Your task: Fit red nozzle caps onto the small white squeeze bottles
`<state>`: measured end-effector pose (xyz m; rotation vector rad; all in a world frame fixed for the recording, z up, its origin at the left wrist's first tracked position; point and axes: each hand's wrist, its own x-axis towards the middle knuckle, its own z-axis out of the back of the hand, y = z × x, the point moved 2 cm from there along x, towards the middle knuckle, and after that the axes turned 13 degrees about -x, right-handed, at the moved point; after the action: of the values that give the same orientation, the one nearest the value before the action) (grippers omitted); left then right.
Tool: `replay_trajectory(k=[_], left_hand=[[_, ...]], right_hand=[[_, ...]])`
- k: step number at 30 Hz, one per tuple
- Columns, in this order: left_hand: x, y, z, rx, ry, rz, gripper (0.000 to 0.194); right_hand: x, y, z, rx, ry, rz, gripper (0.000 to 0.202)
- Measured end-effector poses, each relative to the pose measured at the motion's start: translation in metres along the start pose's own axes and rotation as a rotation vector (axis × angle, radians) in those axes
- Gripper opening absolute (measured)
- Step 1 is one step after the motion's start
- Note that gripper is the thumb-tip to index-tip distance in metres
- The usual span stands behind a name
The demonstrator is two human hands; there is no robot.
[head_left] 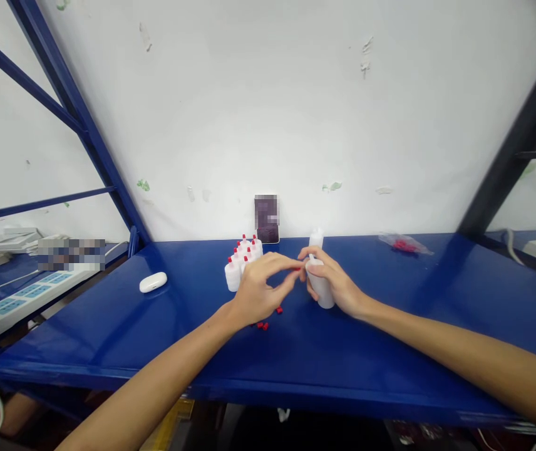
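My right hand (336, 282) is wrapped round a white bottle (324, 293), whose narrow nozzle points up without a cap. My left hand (261, 285) pinches a small red cap (298, 269) between thumb and forefinger, just left of the bottle. Beyond my left hand stands a group of white bottles (233, 277) with red caps on their tips. A few loose red caps (279, 310) lie on the blue table below my left hand. Behind my right hand stands another white bottle (316, 238).
On the blue table (178, 332), a white case (153, 282) lies at the left. A phone (267, 219) leans against the wall at the back. A clear bag with red caps (404, 245) lies back right. Blue frame posts rise at both sides.
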<state>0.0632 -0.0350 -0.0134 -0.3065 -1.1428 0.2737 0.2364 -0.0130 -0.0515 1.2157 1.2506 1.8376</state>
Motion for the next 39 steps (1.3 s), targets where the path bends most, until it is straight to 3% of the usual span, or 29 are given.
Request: replay_trajectory(k=[4,11,15,21,26,30,33,39], left_hand=[[0.002,0.001,0.007,0.039,-0.062,0.036,0.021],[-0.001,0.008,0.006,0.087,0.057,-0.014,0.024],[0.001,0.007,0.013,0.169,0.036,-0.034,0.024],[0.001,0.006,0.023,0.529,0.281,-0.098,0.022],[-0.001,0.010,0.026,0.536,0.361,-0.223,0.025],[-0.002,0.009,0.022,0.512,0.379,-0.254,0.028],[-0.003,0.006,0.017,0.298,0.310,-0.144,0.026],[-0.004,0.005,0.004,-0.215,0.083,0.294,0.018]], right_hand=[[0.004,0.007,-0.013,-0.132,0.084,0.041,0.018],[0.005,0.010,-0.019,-0.273,0.092,0.020,0.027],[0.004,0.010,-0.018,-0.280,0.131,0.008,0.031],[0.004,0.013,-0.020,-0.295,0.164,0.063,0.027],[0.003,0.014,-0.022,-0.378,0.150,0.041,0.022],[0.006,0.013,-0.023,-0.316,0.193,0.060,0.023],[0.008,0.012,-0.023,-0.262,0.209,0.085,0.038],[0.009,0.012,-0.022,-0.249,0.181,-0.026,0.056]])
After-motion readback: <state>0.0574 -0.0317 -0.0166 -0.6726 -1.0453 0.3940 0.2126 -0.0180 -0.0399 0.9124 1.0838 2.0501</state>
